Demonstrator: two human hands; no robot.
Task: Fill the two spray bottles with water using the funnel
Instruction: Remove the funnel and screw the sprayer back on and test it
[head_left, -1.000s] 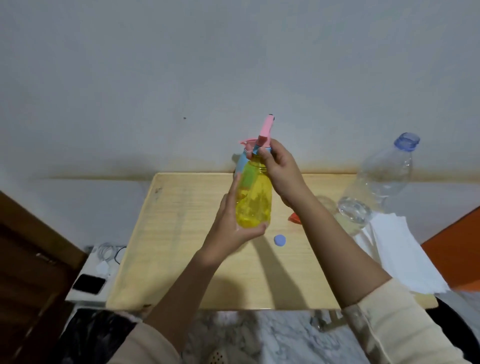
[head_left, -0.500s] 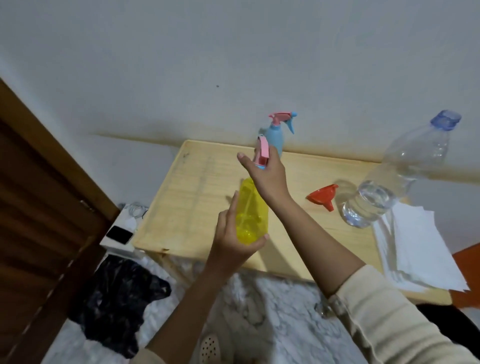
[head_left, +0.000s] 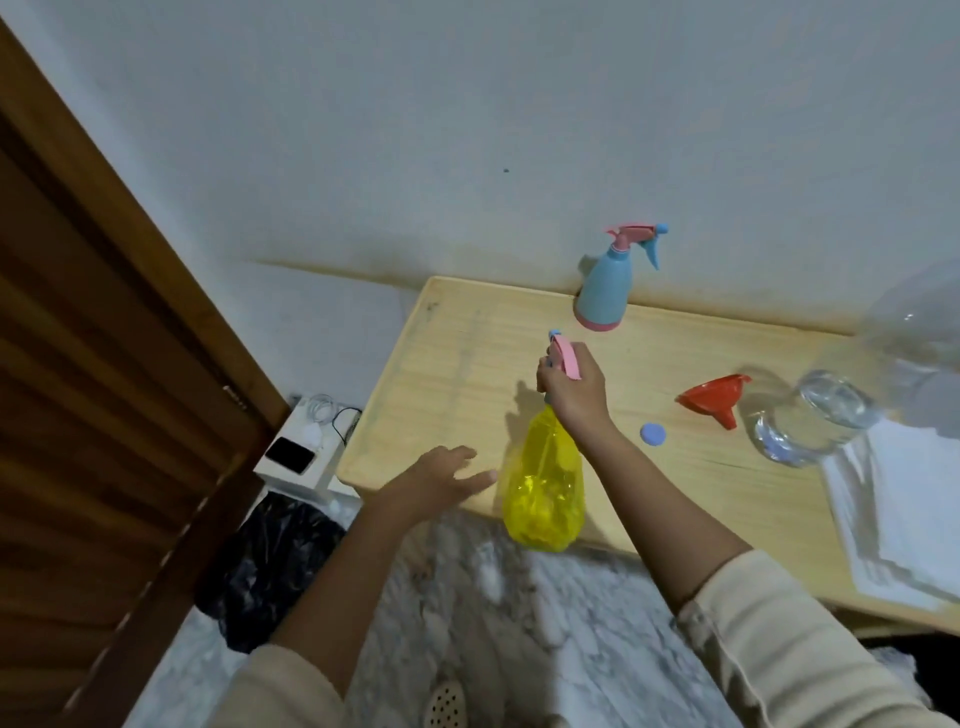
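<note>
My right hand (head_left: 574, 392) grips the pink spray head of the yellow spray bottle (head_left: 543, 480), which hangs over the near left edge of the wooden table (head_left: 457, 364). My left hand (head_left: 439, 478) hovers just left of the bottle, fingers spread, apart from it. A blue spray bottle (head_left: 605, 288) with a pink trigger stands at the back by the wall. The red funnel (head_left: 714, 397) lies on its side, right of my right hand. A clear plastic water bottle (head_left: 826, 410) with some water stands at the right edge.
A small blue cap (head_left: 653, 434) lies on the table between the yellow bottle and the funnel. White paper sheets (head_left: 904, 514) lie at the right. A wooden door (head_left: 104, 364) stands at left. On the floor sit a white box (head_left: 306, 452) and a black bag (head_left: 270, 561).
My left hand has let go of the yellow bottle and opened beside it. The bottle, held by my right hand, has come lower, toward the table's near edge. The view swung left.
</note>
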